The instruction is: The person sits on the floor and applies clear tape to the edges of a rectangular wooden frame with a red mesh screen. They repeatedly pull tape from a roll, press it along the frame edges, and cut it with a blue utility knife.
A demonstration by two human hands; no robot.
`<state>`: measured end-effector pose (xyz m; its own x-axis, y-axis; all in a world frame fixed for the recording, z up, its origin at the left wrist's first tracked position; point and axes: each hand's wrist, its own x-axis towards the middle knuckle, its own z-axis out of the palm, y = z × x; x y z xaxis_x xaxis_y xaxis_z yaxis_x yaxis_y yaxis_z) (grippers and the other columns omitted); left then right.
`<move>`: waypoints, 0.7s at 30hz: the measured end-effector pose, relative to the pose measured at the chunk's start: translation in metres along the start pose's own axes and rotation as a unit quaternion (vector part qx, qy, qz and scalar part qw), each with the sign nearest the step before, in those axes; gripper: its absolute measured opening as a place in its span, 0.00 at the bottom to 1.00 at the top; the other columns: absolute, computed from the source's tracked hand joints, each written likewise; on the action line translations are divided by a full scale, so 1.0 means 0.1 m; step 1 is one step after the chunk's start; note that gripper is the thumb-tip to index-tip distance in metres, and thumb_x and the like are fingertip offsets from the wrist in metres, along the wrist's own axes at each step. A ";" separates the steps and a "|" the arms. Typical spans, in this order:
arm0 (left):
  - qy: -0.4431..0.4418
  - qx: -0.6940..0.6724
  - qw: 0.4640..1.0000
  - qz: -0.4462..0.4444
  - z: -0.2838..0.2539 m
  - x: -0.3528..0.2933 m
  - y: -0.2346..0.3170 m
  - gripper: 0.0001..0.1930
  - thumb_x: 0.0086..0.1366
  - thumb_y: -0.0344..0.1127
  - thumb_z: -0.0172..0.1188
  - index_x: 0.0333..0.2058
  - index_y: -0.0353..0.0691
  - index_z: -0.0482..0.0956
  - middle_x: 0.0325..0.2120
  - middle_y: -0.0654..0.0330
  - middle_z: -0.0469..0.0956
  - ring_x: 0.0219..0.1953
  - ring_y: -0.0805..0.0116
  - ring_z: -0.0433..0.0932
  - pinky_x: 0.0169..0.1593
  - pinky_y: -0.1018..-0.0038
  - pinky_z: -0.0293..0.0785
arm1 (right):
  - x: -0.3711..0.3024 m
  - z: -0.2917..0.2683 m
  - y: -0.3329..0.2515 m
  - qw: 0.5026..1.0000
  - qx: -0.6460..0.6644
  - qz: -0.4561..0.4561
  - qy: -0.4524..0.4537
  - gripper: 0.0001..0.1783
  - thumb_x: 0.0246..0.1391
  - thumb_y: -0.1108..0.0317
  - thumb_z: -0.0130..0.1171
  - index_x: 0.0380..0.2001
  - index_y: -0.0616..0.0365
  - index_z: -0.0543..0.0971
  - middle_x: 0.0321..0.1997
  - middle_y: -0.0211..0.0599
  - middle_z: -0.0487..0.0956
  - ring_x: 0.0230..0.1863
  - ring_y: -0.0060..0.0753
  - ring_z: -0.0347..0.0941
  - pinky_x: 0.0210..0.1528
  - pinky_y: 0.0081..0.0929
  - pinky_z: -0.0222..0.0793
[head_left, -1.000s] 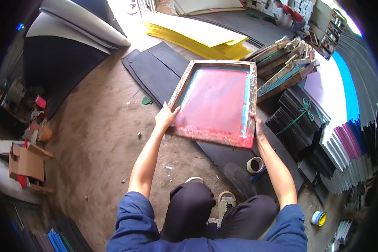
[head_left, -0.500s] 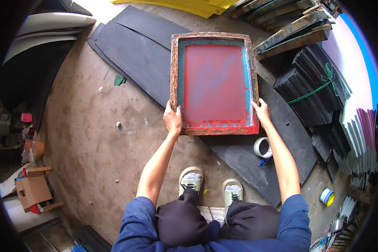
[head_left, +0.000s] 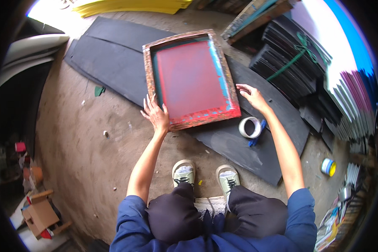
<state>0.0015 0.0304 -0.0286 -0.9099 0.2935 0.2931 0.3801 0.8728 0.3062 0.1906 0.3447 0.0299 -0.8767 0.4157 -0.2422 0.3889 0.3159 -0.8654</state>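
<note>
A screen-printing frame (head_left: 150, 69) with worn wooden sides and a red mesh (head_left: 190, 80) edged in blue lies tilted over the black sheets (head_left: 113, 42). My left hand (head_left: 156, 115) rests at its lower left corner, fingers spread over the wooden side and not wrapped round it. Off the frame's right side, my right hand (head_left: 253, 97) is apart from the wood, holding nothing, with its fingers loosely extended. A roll of white tape (head_left: 242, 128) stands just below that hand, beside a small blue object (head_left: 257, 136).
Black stacks tied with a green cord (head_left: 286, 63) stand at the right, near more wooden frames (head_left: 256, 19). Yellow sheets (head_left: 130, 6) lie at the far edge. A cardboard box (head_left: 41, 215) sits at lower left, a small blue-and-yellow tub (head_left: 328, 167) at right.
The frame has turned slightly anticlockwise and appears further left in the picture. My right hand has let go of it; the left has loosened and spread its fingers. The view has shifted too.
</note>
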 end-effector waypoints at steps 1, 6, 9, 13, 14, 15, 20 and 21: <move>-0.002 -0.053 0.997 0.048 -0.09 0.03 0.21 0.27 0.55 0.34 0.57 0.55 0.43 0.61 0.60 0.59 0.55 0.63 0.60 0.51 0.61 0.50 0.46 | -0.18 -0.15 -0.01 1.000 0.001 -0.019 0.015 0.18 0.55 0.69 0.50 0.50 0.53 0.72 0.48 0.37 0.76 0.51 0.29 0.70 0.55 0.26 0.62; -0.126 -0.342 0.853 0.373 -0.16 -0.22 1.30 0.20 0.47 0.23 0.57 0.42 0.38 0.69 0.45 0.53 0.68 0.55 0.54 0.62 0.58 0.61 0.58 | -1.09 -0.54 0.38 0.985 -0.101 0.079 0.119 0.17 0.53 0.76 0.48 0.47 0.56 0.73 0.42 0.36 0.78 0.46 0.27 0.73 0.50 0.26 0.66; -0.237 -0.346 0.757 0.501 0.03 -0.69 1.76 0.22 0.46 0.29 0.61 0.43 0.40 0.70 0.44 0.56 0.69 0.56 0.57 0.61 0.58 0.60 0.57 | -1.51 -0.44 0.68 0.982 -0.077 0.108 0.137 0.21 0.48 0.84 0.42 0.45 0.59 0.73 0.40 0.39 0.78 0.44 0.29 0.73 0.49 0.24 0.67; -0.226 -0.191 0.703 0.647 0.17 -1.14 1.96 0.18 0.52 0.38 0.58 0.43 0.44 0.72 0.40 0.63 0.72 0.54 0.66 0.64 0.63 0.59 0.49 | -1.79 -0.21 0.83 0.984 -0.072 0.097 0.132 0.21 0.46 0.85 0.44 0.45 0.60 0.72 0.42 0.39 0.76 0.44 0.29 0.72 0.48 0.24 0.68; -0.223 -0.149 0.697 0.665 0.22 -1.18 1.96 0.15 0.54 0.36 0.57 0.42 0.43 0.72 0.38 0.64 0.72 0.52 0.66 0.65 0.63 0.59 0.50 | -1.81 -0.17 0.85 0.985 -0.069 0.083 0.133 0.21 0.47 0.84 0.45 0.46 0.60 0.72 0.43 0.39 0.75 0.45 0.30 0.72 0.48 0.24 0.68; -0.224 -0.164 0.696 0.662 0.26 -1.21 1.95 0.13 0.55 0.35 0.56 0.41 0.43 0.72 0.36 0.63 0.72 0.51 0.66 0.66 0.62 0.60 0.52 | -1.83 -0.17 0.87 0.985 -0.084 0.087 0.123 0.21 0.47 0.82 0.48 0.47 0.59 0.71 0.46 0.38 0.74 0.46 0.31 0.72 0.47 0.25 0.68; -0.250 -0.258 0.715 0.599 0.08 -1.09 1.95 0.10 0.56 0.32 0.50 0.38 0.40 0.72 0.34 0.59 0.72 0.46 0.62 0.68 0.60 0.60 0.56 | -1.79 -0.17 0.57 0.991 -0.061 0.034 0.115 0.29 0.45 0.79 0.53 0.54 0.57 0.63 0.53 0.42 0.68 0.50 0.36 0.69 0.53 0.31 0.66; -0.283 -0.301 0.719 0.559 0.00 -1.07 1.94 0.08 0.55 0.31 0.53 0.35 0.38 0.71 0.32 0.56 0.71 0.43 0.57 0.69 0.57 0.61 0.60 | -1.79 -0.18 0.48 0.991 -0.058 0.012 0.118 0.31 0.44 0.79 0.53 0.55 0.56 0.62 0.54 0.42 0.67 0.50 0.36 0.68 0.53 0.32 0.65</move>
<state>0.1725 0.1680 -0.0002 0.1626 0.9406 0.2980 0.7748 -0.3087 0.5518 0.3708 0.3007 0.0398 -0.7819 0.6072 -0.1413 0.4504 0.3935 -0.8014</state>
